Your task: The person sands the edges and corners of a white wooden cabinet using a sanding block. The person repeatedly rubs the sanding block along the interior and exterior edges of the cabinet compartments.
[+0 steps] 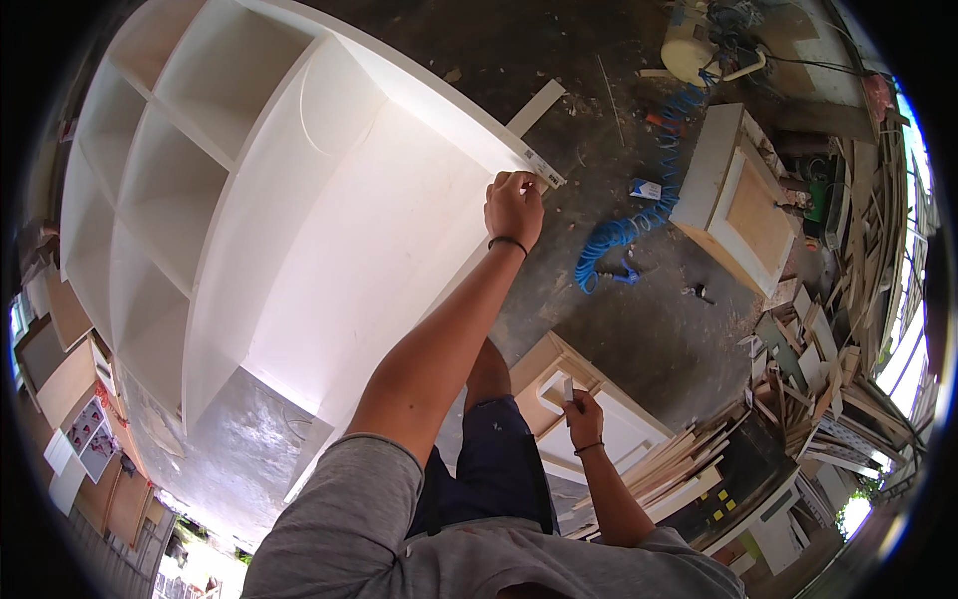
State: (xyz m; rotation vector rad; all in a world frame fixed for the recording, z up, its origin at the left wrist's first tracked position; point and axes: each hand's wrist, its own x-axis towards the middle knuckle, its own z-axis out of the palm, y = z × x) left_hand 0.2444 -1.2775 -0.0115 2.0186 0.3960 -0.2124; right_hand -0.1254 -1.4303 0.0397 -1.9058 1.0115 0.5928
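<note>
A large white shelving cabinet [349, 200] lies across the left half of the view, with several compartments on its left and one wide bay. My left hand [516, 212] is stretched far forward, fingers curled closed against the cabinet's far right corner. Right beside the fingertips, a short strip with dark print [542, 166] lies along the board's end; what the fingers pinch is hidden. Lower down, near my right side, my right hand [586, 417] grips a small flat pale piece [569, 388], pointing up; its kind is too small to tell.
A coiled blue air hose [604, 245] lies on the dark floor, leading toward a cream compressor tank [691, 45]. A wooden box [733, 200] stands at right. Nearer are a framed panel [609, 424] and stacked wood strips [679, 469]. Scrap wood [808, 349] piles along the right wall.
</note>
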